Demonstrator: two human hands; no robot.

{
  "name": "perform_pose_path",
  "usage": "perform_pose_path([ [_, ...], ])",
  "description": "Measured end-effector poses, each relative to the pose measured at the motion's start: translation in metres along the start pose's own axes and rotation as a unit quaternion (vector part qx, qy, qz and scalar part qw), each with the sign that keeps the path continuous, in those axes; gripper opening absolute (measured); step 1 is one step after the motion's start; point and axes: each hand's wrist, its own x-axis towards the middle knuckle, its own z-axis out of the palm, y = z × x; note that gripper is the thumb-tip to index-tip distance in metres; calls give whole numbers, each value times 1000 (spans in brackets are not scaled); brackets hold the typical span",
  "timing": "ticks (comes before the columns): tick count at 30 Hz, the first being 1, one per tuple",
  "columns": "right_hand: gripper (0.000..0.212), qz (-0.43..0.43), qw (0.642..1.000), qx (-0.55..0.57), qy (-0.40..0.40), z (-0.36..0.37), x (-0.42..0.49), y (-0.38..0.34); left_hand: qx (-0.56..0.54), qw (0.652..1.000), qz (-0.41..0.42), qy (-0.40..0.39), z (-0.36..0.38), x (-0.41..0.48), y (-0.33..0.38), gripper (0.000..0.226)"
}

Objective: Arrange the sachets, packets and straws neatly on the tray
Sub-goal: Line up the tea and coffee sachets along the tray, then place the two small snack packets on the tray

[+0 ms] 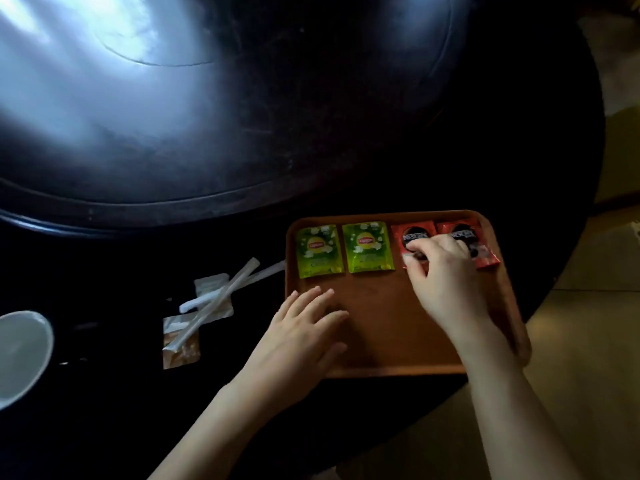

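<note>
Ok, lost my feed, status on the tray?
Right hand adjusting red sachets. Left hand flat on tray. Straws still on table.

On the orange tray (pixel 381 306), two green sachets (pixel 320 250) and two red sachets (pixel 417 237) line the 12 o'clock edge. The right hand (pixel 446 271) touches the red ones; the left hand (pixel 304 327) lies flat. Straws (pixel 218 299) lie on the worktop (pixel 381 150) at 9 o'clock.

I count two green Lipton sachets (pixel 319 250), two red Nescafé sachets (pixel 414 237), two paper-wrapped straws (pixel 221 296), two clear packets (pixel 180 344), one orange tray (pixel 381 327), one white bowl (pixel 20 351).
</note>
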Motion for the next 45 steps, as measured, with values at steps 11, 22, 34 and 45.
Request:
perform_pose_path([
  [11, 36, -255, 958, 33, -125, 64, -28, -153, -75, 914, -345, 199, -26, -79, -86, 50],
  [22, 29, -305, 920, -87, -232, 90, -14, -189, -211, 856, -419, 218, -11, -83, -108, 67],
  [34, 10, -216, 946, 74, -232, 86, -7, -202, -351, 778, -452, 261, -23, -86, -110, 73],
  [45, 24, -90, 941, -6, -326, 97, -11, -225, -610, 616, -394, 305, -22, -93, -120, 24],
])
